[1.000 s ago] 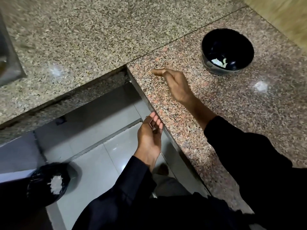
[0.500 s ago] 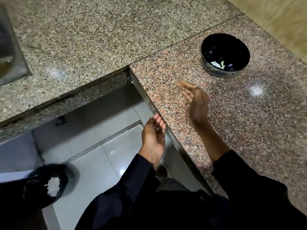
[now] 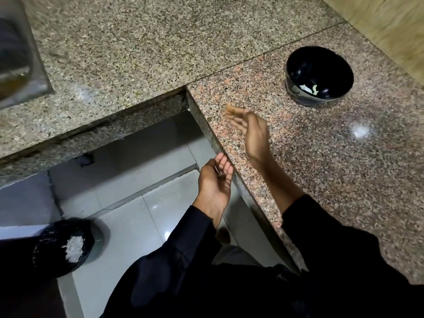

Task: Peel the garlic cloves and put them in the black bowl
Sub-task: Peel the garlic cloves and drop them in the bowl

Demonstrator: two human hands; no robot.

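Right hand: the right hand (image 3: 252, 131) hangs over the pink granite counter (image 3: 344, 168), fingers straight and blurred, grasping nothing that shows.
Left hand: the left hand (image 3: 215, 180) sits palm up just off the counter's near-left edge, over the floor gap, fingers loosely cupped. A small dark scrap (image 3: 218, 172) lies at the finger bases; whether it is garlic skin or a clove is too small to tell.
Black bowl: the black bowl (image 3: 320, 75) stands far and to the right on the counter, well apart from both hands, with a few pale pieces (image 3: 311, 89) lying on its bottom, probably peeled cloves.
Key relation: the bowl lies up and right of the right hand, which is the nearer of the two; the left hand has the counter edge between it and the bowl.
Bin: a black-lined bin (image 3: 62, 246) with white scraps stands on the floor, near left, below the left hand's side.
Judgement: no unpeeled garlic shows on the counter.
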